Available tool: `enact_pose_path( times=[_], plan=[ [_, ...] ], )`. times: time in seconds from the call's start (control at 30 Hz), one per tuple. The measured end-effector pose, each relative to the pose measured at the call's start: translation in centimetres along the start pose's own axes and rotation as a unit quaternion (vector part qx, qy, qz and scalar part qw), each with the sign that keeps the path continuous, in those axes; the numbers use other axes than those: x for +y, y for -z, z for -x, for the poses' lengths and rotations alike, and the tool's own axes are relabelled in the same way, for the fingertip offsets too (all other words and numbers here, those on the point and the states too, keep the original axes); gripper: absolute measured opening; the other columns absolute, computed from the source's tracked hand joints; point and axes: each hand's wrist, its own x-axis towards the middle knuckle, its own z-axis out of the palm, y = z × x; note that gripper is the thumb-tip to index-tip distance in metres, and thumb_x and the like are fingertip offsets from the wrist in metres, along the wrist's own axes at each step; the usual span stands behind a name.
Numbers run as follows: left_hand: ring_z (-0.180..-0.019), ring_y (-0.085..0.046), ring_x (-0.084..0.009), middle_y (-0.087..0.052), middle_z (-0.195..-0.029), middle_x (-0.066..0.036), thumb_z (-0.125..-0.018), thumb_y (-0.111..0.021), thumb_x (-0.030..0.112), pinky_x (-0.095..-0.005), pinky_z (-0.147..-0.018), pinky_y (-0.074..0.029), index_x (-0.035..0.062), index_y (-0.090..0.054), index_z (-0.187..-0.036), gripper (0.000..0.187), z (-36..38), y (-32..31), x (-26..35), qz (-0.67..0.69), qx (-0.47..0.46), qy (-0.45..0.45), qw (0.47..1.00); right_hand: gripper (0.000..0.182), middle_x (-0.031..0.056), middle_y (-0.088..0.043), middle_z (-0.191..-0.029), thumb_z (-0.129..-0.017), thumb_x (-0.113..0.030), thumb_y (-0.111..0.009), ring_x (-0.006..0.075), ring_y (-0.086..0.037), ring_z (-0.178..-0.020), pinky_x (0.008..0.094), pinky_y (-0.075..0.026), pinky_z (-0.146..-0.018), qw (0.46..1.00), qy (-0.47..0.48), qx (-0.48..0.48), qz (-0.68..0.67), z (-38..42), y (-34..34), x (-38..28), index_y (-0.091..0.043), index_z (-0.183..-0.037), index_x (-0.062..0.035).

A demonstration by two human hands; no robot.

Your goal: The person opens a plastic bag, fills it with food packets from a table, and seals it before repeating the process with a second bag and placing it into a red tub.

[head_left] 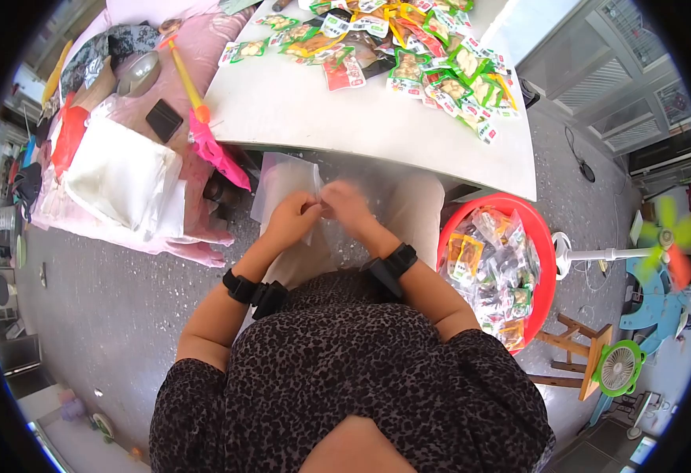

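My left hand (292, 217) is closed on the edge of a clear plastic bag (277, 177), its thumb and fingers pressed together over my lap. Close beside it on the right is my right hand (347, 206), blurred by motion; its fingertips meet the bag's edge near the left fingers, and what they grip cannot be made out. The bag hangs to the left, below the front edge of the white table (298, 118). Small colourful food packets (406, 67) lie in a heap at the table's back.
To the right, a red tub (549, 264) holds many packets. A stack of clear bags (117, 177), a dark box (164, 121) and a pink and yellow object (215, 150) lie on the pink cloth at left. A wooden stool (595, 361) and green fan (620, 368) stand at right.
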Motion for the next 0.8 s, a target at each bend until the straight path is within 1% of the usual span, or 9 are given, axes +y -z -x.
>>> enact_pose_path(
  times=[0.03, 0.13, 0.27, 0.43, 0.57, 0.63, 0.67, 0.73, 0.8],
  plan=[
    [-0.062, -0.047, -0.0107, -0.051, -0.067, -0.005, -0.075, -0.050, 0.015, -0.0244, -0.055, -0.039, 0.0015, -0.052, -0.076, 0.013, -0.1, 0.0, -0.1, 0.018, -0.004, -0.001, 1.000, 0.012, 0.0018, -0.051, -0.076, -0.080, -0.018, -0.047, 0.0091, -0.049, -0.070, 0.0227, -0.043, -0.060, 1.000, -0.002, -0.003, -0.002, -0.1, 0.0, 0.2, -0.049, -0.082, -0.0060],
    [-0.061, -0.046, -0.0098, -0.050, -0.065, -0.004, -0.076, -0.048, 0.014, -0.0240, -0.054, -0.038, 0.0013, -0.052, -0.075, 0.013, -0.1, 0.4, 0.5, 0.049, -0.035, 0.031, 0.998, 0.013, 0.0002, -0.051, -0.079, -0.080, -0.020, -0.048, 0.0078, -0.048, -0.072, 0.0223, -0.042, -0.061, 1.000, -0.005, -0.016, -0.018, -0.3, -0.1, 1.0, -0.049, -0.085, -0.0077],
    [-0.058, -0.046, -0.0113, -0.050, -0.062, -0.005, -0.076, -0.048, 0.014, -0.0256, -0.053, -0.038, 0.0008, -0.051, -0.072, 0.014, 0.0, 0.2, 0.7, 0.023, -0.014, 0.033, 0.999, 0.016, -0.0011, -0.051, -0.082, -0.080, -0.023, -0.050, 0.0066, -0.048, -0.072, 0.0219, -0.042, -0.061, 1.000, -0.009, -0.021, -0.006, -0.2, -0.2, 1.2, -0.050, -0.087, -0.0084],
    [-0.057, -0.047, -0.0133, -0.050, -0.061, -0.008, -0.074, -0.049, 0.013, -0.0275, -0.053, -0.038, 0.0000, -0.051, -0.070, 0.013, 0.4, 0.1, 1.2, 0.010, 0.019, 0.015, 1.000, 0.015, -0.0012, -0.051, -0.078, -0.079, -0.022, -0.051, 0.0067, -0.048, -0.069, 0.0220, -0.042, -0.060, 0.998, -0.015, -0.039, 0.040, 0.1, -0.5, 0.5, -0.051, -0.086, -0.0080],
    [-0.054, -0.046, -0.0143, -0.049, -0.058, -0.009, -0.072, -0.048, 0.010, -0.0277, -0.051, -0.038, 0.0002, -0.049, -0.067, 0.011, 0.3, -0.2, 0.1, 0.016, 0.052, 0.001, 0.999, 0.011, -0.0002, -0.050, -0.072, -0.079, -0.018, -0.049, 0.0073, -0.047, -0.064, 0.0215, -0.042, -0.055, 0.998, -0.019, -0.009, 0.053, -0.3, -0.1, 1.0, -0.050, -0.081, -0.0079],
    [-0.053, -0.046, -0.0144, -0.049, -0.057, -0.008, -0.071, -0.048, 0.009, -0.0276, -0.051, -0.038, 0.0005, -0.049, -0.067, 0.010, 0.2, -0.2, -0.5, 0.031, 0.070, 0.004, 0.997, 0.009, 0.0001, -0.050, -0.071, -0.078, -0.017, -0.048, 0.0078, -0.047, -0.062, 0.0215, -0.042, -0.053, 0.999, -0.022, 0.025, 0.021, -0.5, 0.1, 1.4, -0.050, -0.079, -0.0077],
    [-0.052, -0.045, -0.0144, -0.048, -0.057, -0.008, -0.070, -0.048, 0.009, -0.0275, -0.051, -0.038, 0.0006, -0.049, -0.066, 0.010, 0.1, -0.1, -0.8, 0.049, 0.106, 0.004, 0.993, 0.009, 0.0003, -0.050, -0.071, -0.078, -0.016, -0.048, 0.0080, -0.047, -0.061, 0.0214, -0.042, -0.052, 0.999, -0.024, 0.042, 0.005, -0.6, 0.2, 1.5, -0.050, -0.078, -0.0076],
    [-0.051, -0.045, -0.0142, -0.048, -0.055, -0.007, -0.070, -0.048, 0.009, -0.0273, -0.050, -0.038, 0.0007, -0.049, -0.065, 0.009, -0.1, 0.1, -1.4, 0.084, 0.178, 0.002, 0.980, 0.009, 0.0006, -0.050, -0.070, -0.078, -0.015, -0.047, 0.0083, -0.048, -0.061, 0.0219, -0.042, -0.052, 0.998, 0.011, 0.056, 0.032, -0.7, 0.5, 1.6, -0.050, -0.077, -0.0068],
    [-0.052, -0.045, -0.0139, -0.048, -0.057, -0.007, -0.070, -0.050, 0.010, -0.0269, -0.051, -0.038, 0.0009, -0.049, -0.068, 0.009, -0.2, 0.4, -1.9, 0.080, 0.181, 0.006, 0.980, 0.010, 0.0016, -0.050, -0.070, -0.077, -0.014, -0.047, 0.0089, -0.049, -0.062, 0.0227, -0.042, -0.053, 0.994, 0.047, 0.048, 0.090, -0.7, 0.3, 1.1, -0.050, -0.075, -0.0056]
  ],
)
